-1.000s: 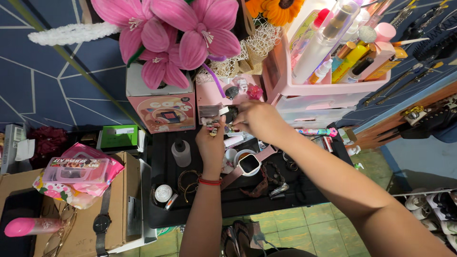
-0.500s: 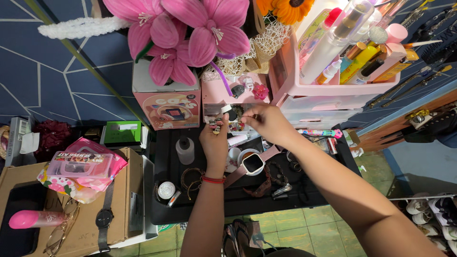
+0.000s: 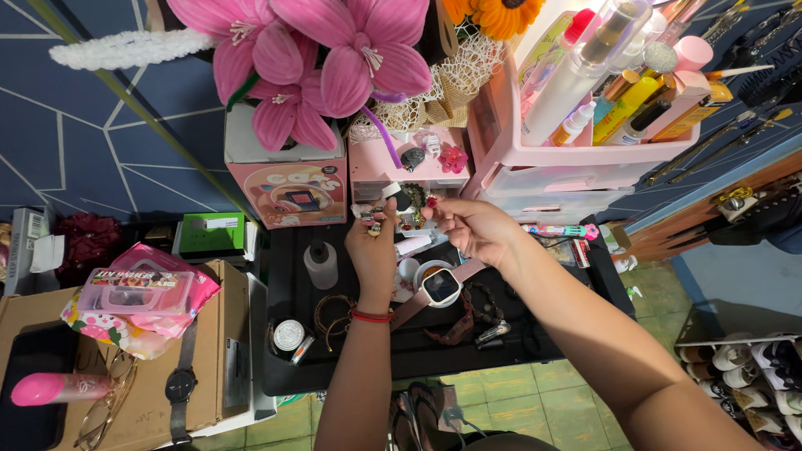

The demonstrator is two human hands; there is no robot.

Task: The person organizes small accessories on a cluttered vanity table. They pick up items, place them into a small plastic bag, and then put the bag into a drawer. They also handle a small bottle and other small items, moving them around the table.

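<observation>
Head view, looking down on a crowded black counter [image 3: 418,351].

Item 1: left hand [image 3: 373,242], raised near centre, fingers closed on a bunch of small trinkets [image 3: 373,222], seemingly rings or clips; too small to tell which.

Item 2: right hand [image 3: 472,230], at 3 o'clock of the left hand, fingertips pinched on one tiny red-tipped piece [image 3: 432,201], held just in front of the open drawer [image 3: 401,196] of a small pink drawer box [image 3: 393,163].

Item 3: pink-strapped watch [image 3: 439,286], lying on the counter at 6 o'clock of the right hand, untouched.

Item 4: bangles [image 3: 332,313] and a round silver tin [image 3: 288,336], at 7 o'clock of the left hand.

Item 5: pink organiser [image 3: 568,159] full of bottles, at 2 o'clock; pink cloth flowers [image 3: 334,58] at 12 o'clock; cardboard box [image 3: 167,367] with a dark wristwatch [image 3: 178,388] at 8 o'clock.

Progress, as judged: sorting of small pieces at the drawer looks under way, not finished; the left hand holds several more, the drawer stands open, and loose items lie about the counter.
</observation>
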